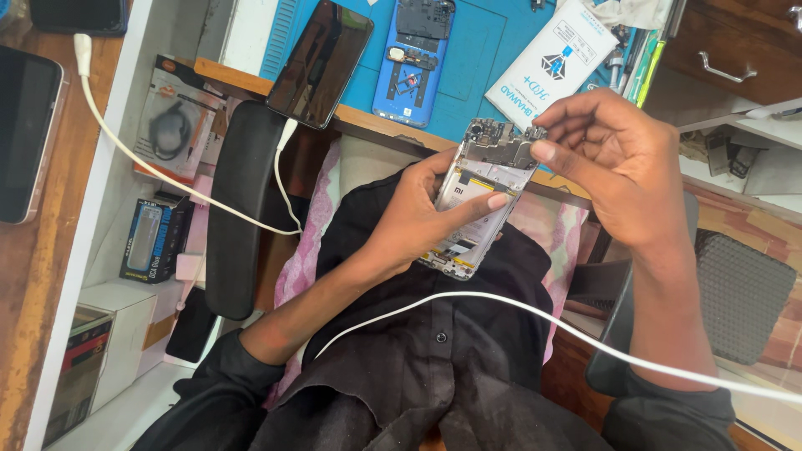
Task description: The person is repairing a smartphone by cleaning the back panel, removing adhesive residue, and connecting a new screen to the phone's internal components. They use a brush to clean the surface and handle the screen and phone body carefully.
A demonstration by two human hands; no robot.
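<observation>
My left hand [418, 219] grips an opened phone [484, 179] with its back cover off, thumb laid across the white battery. The circuit board shows at the phone's top end. My right hand [614, 163] pinches that top right corner, fingertips on a small part of the board. Both hands hover above my lap in a black shirt, just in front of the bench edge.
A blue work mat [484, 50] on the bench carries a dark phone [320, 63], a dismantled blue phone [415, 63] and a white packet [551, 63]. White cables [518, 309] cross my lap and the left side. Boxes [154, 238] sit on white shelves at left; drawers at right.
</observation>
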